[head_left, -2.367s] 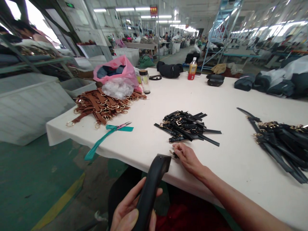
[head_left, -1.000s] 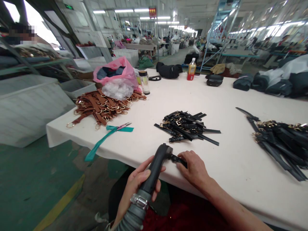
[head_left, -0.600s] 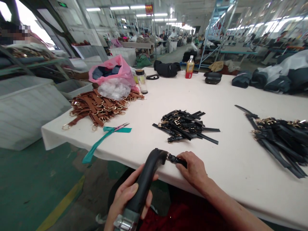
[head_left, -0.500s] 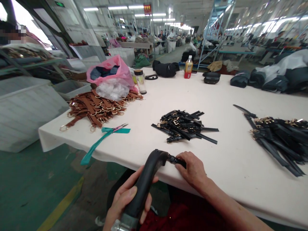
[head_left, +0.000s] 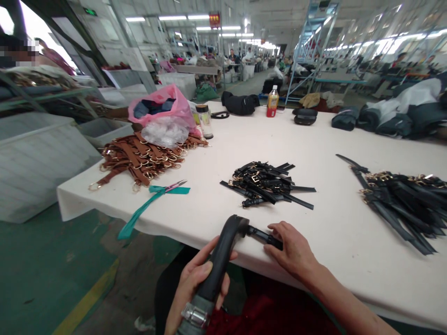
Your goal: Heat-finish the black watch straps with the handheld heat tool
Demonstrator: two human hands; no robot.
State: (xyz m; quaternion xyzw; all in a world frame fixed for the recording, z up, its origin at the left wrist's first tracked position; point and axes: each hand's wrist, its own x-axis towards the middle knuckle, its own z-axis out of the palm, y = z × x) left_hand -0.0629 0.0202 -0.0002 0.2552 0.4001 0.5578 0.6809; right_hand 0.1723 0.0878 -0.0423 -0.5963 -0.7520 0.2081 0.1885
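A black rubber nozzle (head_left: 222, 256) showing a silver clamp (head_left: 194, 315), black watch straps (head_left: 265, 190) glinting with gold buckles (head_left: 256, 179), tan straps (head_left: 129, 158) showing gold rings (head_left: 94, 186), a teal ribbon (head_left: 146, 211) standing out, a pink bag (head_left: 162, 109) glowing

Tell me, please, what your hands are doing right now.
Left hand gripping black hose nozzle; right hand pinning watch strap to table, strap end against nozzle mouth.

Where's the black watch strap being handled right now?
The black watch strap lies, in the head view, on the white table's near edge, under the right hand, its end at the black hose nozzle in the left hand.
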